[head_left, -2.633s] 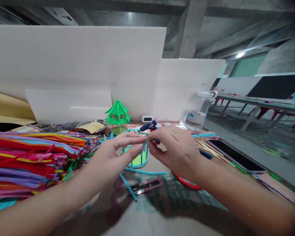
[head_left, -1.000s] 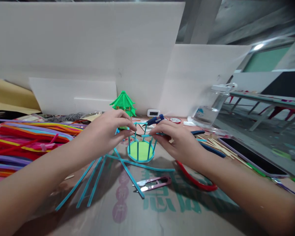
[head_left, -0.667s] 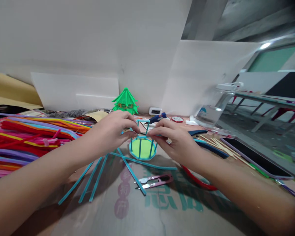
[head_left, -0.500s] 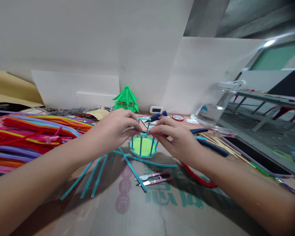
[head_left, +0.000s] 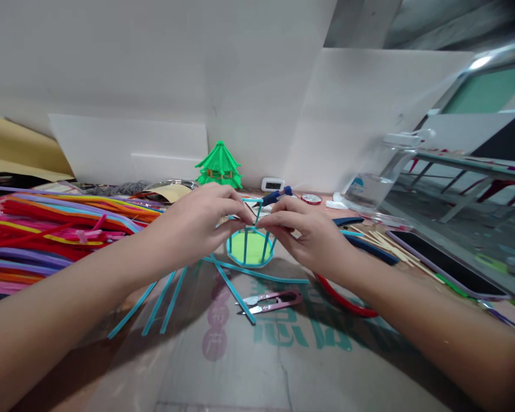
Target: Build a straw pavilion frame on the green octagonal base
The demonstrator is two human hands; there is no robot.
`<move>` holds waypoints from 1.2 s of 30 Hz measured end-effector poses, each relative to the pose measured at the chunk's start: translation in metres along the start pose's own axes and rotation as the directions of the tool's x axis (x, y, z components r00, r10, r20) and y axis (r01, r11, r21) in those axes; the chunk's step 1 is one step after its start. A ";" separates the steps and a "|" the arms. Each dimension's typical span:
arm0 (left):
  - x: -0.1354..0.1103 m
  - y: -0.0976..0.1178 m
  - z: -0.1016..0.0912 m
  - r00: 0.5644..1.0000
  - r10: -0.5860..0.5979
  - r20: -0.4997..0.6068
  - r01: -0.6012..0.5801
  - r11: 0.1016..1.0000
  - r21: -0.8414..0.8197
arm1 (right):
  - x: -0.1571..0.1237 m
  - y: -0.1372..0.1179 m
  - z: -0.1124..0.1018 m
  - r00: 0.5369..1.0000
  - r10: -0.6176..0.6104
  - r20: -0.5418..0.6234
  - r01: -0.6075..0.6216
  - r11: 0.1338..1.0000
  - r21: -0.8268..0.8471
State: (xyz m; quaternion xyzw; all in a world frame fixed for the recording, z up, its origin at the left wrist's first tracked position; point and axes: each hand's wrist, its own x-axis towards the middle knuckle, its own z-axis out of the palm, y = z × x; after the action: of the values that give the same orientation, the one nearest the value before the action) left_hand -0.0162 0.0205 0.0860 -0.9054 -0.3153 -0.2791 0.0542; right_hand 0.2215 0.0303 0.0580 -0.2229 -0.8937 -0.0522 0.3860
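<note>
Between my hands stands a small round frame of blue pipe cleaners [head_left: 245, 249], with several upright posts on a yellow-green disc base [head_left: 252, 249]. My left hand [head_left: 210, 220] pinches the upper part of it from the left, thumb and fingers pressed together. From the right, my right hand [head_left: 304, 229] pinches the same upper part, fingertips almost meeting the left ones. The fingers hide the exact spot they grip. Loose blue pipe cleaners [head_left: 234, 292] lie just in front, one crossing the tips of pink thread snips [head_left: 274, 300].
Bundles of coloured pipe cleaners [head_left: 60, 229] lie at the left. Behind stand a green tree-like model [head_left: 220, 166], a small digital timer [head_left: 273, 183] and a blue glue gun [head_left: 277, 195]. At the right are wooden sticks [head_left: 386, 246], a phone [head_left: 446, 263] and a clear bottle [head_left: 373, 177].
The whole scene sits slightly higher in view as the camera tilts down. Both hands keep their pinch at the frame's top, with only slight finger shifts.
</note>
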 end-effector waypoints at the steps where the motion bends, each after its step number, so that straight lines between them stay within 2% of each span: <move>1: 0.000 0.001 0.000 1.000 -0.020 -0.001 0.020 1.000 0.002 | 0.000 0.000 0.000 1.000 -0.003 0.002 0.003 1.000 0.002; 5: 0.001 0.000 0.006 0.997 -0.075 -0.004 0.075 0.997 -0.024 | 0.000 0.000 0.000 1.000 -0.018 -0.004 0.018 1.000 0.009; 9: 0.001 -0.004 0.012 0.997 -0.082 0.001 0.082 0.993 -0.082 | 0.000 0.000 0.001 1.000 -0.015 -0.008 0.015 1.000 0.006; 14: 0.002 -0.006 0.013 0.997 -0.082 -0.005 0.080 0.987 -0.140 | 0.001 0.000 -0.005 0.998 0.031 0.047 -0.031 1.000 0.001; 26: 0.003 -0.004 0.010 0.996 -0.086 0.017 0.087 0.992 -0.094 | 0.001 0.001 -0.013 0.988 0.083 0.133 -0.080 0.996 -0.023; 36: 0.002 -0.003 0.011 0.997 -0.083 -0.001 0.082 0.992 -0.095 | 0.001 0.001 -0.013 0.987 0.089 0.136 -0.087 0.996 -0.017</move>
State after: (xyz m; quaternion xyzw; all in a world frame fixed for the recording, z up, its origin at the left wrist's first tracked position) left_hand -0.0116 0.0268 0.0778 -0.8925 -0.3386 -0.2979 0.0001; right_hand 0.2298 0.0283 0.0679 -0.2673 -0.9071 -0.0246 0.3244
